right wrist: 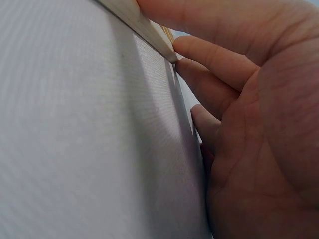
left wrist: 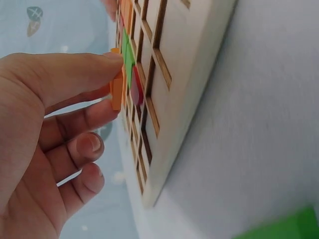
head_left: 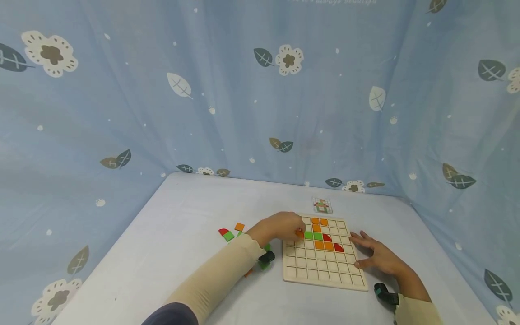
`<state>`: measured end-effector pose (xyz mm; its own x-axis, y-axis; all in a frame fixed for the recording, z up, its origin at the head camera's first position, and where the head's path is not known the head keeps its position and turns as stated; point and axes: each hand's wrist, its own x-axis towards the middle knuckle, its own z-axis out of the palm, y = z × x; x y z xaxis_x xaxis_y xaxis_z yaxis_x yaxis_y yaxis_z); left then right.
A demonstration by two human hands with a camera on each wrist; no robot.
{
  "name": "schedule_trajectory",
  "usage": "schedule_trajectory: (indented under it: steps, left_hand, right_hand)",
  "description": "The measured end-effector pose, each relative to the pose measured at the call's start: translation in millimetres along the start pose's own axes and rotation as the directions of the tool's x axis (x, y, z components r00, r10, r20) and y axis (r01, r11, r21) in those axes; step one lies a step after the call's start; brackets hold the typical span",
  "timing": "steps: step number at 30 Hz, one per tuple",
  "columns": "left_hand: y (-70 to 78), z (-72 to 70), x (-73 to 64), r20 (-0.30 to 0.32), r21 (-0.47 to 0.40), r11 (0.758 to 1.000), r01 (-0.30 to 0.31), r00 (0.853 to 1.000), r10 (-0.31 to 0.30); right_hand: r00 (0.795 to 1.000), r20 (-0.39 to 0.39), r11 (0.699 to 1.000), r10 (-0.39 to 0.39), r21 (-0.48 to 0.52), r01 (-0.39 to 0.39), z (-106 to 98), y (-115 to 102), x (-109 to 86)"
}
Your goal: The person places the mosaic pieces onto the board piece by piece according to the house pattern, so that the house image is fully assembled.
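A wooden grid board point(head_left: 325, 266) lies on the table, with several orange, green and red tiles set in its squares. My left hand point(head_left: 282, 225) is over the board's left part and pinches an orange tile point(left wrist: 116, 93) between thumb and fingers; the other fingers are loosely bent. Beside that tile, green tiles point(head_left: 313, 235) and a red quarter-round tile point(head_left: 327, 237) form a row. My right hand point(head_left: 382, 256) rests at the board's right edge, fingers spread and mostly straight. In the right wrist view, its thumb and fingertips touch the board's side point(right wrist: 130, 16).
Loose tiles lie left of the board, including an orange square point(head_left: 239, 226), a green one point(head_left: 229, 236) and a red one point(head_left: 223, 231); my left forearm partly covers the group. A pattern card point(head_left: 322, 205) lies behind the board. A blue curtain point(head_left: 243, 90) surrounds the white table point(head_left: 183, 216).
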<state>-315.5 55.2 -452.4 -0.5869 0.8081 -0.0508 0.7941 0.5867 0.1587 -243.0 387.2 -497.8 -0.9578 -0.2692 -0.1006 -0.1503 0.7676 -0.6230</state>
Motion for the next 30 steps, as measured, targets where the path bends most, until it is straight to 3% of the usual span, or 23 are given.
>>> schedule_trajectory:
  steps: [15, 30]
  left_hand:
    - [22.1, 4.5, 14.2, 0.0, 0.009, 1.0, -0.027, 1.0, 0.027]
    - [25.3, 10.1, 17.8, 0.013, 0.027, 0.999, -0.048, 0.999, 0.047]
  right_hand:
    - [1.0, -0.01, 1.0, -0.012, 0.01, 0.012, -0.5, 0.5, -0.1]
    - [0.999, -0.022, 0.999, -0.026, 0.021, 0.026, -0.4, -0.9, -1.6]
